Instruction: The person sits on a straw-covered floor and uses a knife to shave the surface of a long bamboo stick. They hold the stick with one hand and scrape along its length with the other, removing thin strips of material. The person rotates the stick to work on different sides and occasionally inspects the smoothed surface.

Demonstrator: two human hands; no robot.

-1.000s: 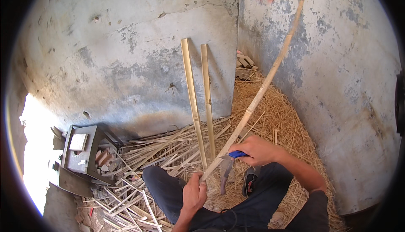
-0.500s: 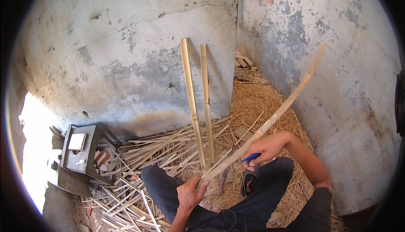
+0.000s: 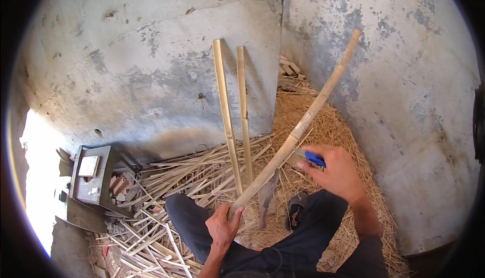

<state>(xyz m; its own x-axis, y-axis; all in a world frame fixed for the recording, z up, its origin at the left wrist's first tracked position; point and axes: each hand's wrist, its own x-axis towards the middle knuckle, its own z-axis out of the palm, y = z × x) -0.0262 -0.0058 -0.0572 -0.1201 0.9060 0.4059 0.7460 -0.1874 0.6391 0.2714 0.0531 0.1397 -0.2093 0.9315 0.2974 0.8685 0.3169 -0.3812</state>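
Note:
A long bamboo strip (image 3: 308, 113) slants up and to the right in front of me, its lower end between my knees. My left hand (image 3: 222, 224) is closed round that lower end, thumb along the near side. In my right hand (image 3: 336, 172) sits a blue-handled utility knife (image 3: 315, 158), fingers wrapped round it. The knife's blade points left, close beside a joint of the bamboo; whether it touches is too fine to tell. Beneath the bamboo, a dark curved tool with a handle (image 3: 266, 204) stands on the straw.
Two split bamboo pieces (image 3: 225, 101) lean against the grey wall (image 3: 151, 76). Loose slats (image 3: 172, 189) cover the floor at left, beside a dark wooden stool-like stand (image 3: 96, 174). Straw-like shavings (image 3: 353, 197) lie to the right, with bricks (image 3: 289, 69) in the corner.
The bamboo's upper end has swung left and stands steeper. My right hand has turned, moving slightly right off the bamboo, with the blade now pointing left toward it. The left hand keeps its hold.

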